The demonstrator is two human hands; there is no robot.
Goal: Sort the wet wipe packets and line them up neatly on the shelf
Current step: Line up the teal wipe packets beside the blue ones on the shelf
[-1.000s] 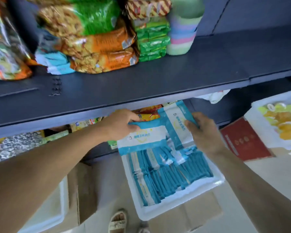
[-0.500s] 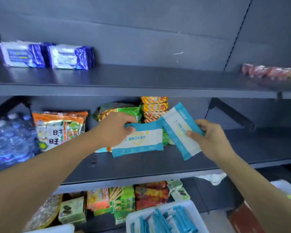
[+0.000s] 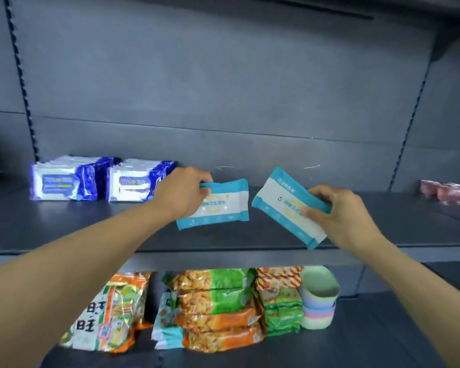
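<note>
Two teal-and-white wipe packets hang over the grey shelf [image 3: 250, 241]: the left hand [image 3: 182, 193] pinches one packet [image 3: 219, 205] by its top corner, the right hand [image 3: 337, 212] grips the tilted other packet [image 3: 282, 205]. Their print is Chinese, too blurred to read. Blue wipe packs [image 3: 101, 179] stand left.

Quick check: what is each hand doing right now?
Left hand: holds a teal wet wipe packet.
Right hand: holds a second, tilted teal packet.

Dark grey metal shelving [image 3: 250, 243], matte back panel [image 3: 223, 75], notched uprights [image 3: 19, 62], snack-stocked lower shelf [image 3: 383, 328], cool dim light
</note>
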